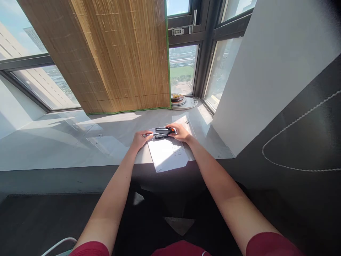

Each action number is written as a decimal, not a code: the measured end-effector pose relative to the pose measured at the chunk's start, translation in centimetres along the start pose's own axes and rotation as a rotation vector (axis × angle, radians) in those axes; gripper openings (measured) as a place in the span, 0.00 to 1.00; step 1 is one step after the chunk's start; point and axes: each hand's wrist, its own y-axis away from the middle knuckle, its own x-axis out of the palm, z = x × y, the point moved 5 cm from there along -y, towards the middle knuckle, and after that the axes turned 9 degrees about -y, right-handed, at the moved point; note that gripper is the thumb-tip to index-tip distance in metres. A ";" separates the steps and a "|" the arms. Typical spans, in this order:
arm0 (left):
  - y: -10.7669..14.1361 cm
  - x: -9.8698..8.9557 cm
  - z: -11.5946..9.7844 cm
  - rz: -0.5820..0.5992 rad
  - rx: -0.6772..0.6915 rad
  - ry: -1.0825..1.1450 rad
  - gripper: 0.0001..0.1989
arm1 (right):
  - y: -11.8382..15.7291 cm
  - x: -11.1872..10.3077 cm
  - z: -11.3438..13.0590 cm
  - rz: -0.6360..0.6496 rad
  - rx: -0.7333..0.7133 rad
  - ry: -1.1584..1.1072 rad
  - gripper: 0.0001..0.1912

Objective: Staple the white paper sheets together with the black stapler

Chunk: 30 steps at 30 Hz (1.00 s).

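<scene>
My right hand is closed around the rear of a black stapler with an orange part near its back end. Its jaws point left and look parted. My left hand is at the stapler's front end, thumb and fingers pinched together. A small silvery piece shows at those fingertips, too small to name. Under the stapler lies a white sheet of paper with some print on its right side. Its near edge juts past the front of the ledge.
More papers lie on the white window ledge to the left. Stacked plates stand at the back by the window. A bamboo blind hangs down behind my hands. A beaded cord loops at the right.
</scene>
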 end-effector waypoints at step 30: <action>0.3 0.0 -0.5 0.036 -0.076 -0.073 0.15 | 0.1 -0.2 1.2 -0.004 0.103 -0.015 0.25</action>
